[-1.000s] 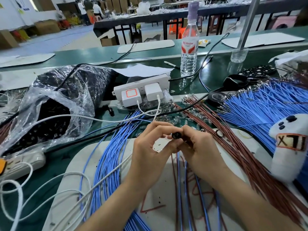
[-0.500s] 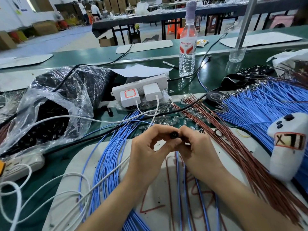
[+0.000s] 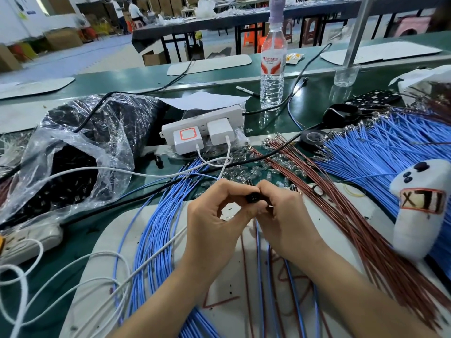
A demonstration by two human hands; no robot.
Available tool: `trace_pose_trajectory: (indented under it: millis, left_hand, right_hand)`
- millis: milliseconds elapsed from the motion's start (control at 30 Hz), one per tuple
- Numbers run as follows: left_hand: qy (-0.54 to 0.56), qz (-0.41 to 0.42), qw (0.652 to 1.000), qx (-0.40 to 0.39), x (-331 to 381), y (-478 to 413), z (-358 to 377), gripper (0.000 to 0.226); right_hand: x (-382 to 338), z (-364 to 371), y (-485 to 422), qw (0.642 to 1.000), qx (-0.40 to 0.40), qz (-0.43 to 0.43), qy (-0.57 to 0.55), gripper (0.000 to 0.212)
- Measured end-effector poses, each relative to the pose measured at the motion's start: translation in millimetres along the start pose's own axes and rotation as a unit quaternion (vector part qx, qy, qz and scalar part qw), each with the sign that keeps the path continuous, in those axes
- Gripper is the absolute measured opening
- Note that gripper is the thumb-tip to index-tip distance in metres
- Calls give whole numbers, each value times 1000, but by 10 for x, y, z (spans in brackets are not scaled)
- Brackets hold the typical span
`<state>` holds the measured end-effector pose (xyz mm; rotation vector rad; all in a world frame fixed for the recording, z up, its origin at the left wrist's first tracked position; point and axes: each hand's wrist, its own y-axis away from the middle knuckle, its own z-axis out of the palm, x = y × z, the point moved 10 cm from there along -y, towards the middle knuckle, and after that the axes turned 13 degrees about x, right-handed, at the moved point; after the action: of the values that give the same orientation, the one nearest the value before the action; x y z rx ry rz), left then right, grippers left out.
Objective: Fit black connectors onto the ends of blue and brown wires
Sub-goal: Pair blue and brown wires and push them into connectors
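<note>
A small round black connector (image 3: 251,198) is pinched between the fingertips of my left hand (image 3: 214,223) and my right hand (image 3: 283,220), held over a white work mat (image 3: 117,242). Blue and brown wires (image 3: 262,264) run down from under my hands toward me. A bundle of blue wires (image 3: 156,228) lies left of my hands. Brown wires (image 3: 341,215) fan out on the right, with more blue wires (image 3: 380,152) beyond them. A clear plastic bag of black connectors (image 3: 61,176) lies open at the left.
A white power strip with chargers (image 3: 202,132) sits behind my hands, white cables (image 3: 73,269) trailing left. A water bottle (image 3: 272,59) stands further back. A white controller marked in red (image 3: 419,206) rests at the right. Black tape rolls (image 3: 312,140) lie near the blue wires.
Both hands stay together on the connector with only slight finger shifts. The view has dipped a little.
</note>
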<state>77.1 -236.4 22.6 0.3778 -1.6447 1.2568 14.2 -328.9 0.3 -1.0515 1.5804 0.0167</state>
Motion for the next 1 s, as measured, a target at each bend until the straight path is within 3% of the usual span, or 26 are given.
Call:
trace_pose_trajectory:
  millis: [133, 233, 367, 1000]
  left_hand:
    - [-29, 13, 999, -9, 15, -9, 21, 17]
    - [-62, 65, 996, -23, 121, -13, 46, 15]
    - [-97, 121, 988, -21, 228, -26, 42, 15]
    - [-95, 108, 989, -36, 169, -32, 60, 18]
  right_hand:
    - [-40, -54, -12, 999, 15, 2, -30, 11]
    - [-130, -128, -53, 998, 34, -22, -53, 25]
    - [-185, -140, -51, 996, 44, -40, -70, 13]
    - [-242, -104, 0, 994, 47, -102, -11, 20]
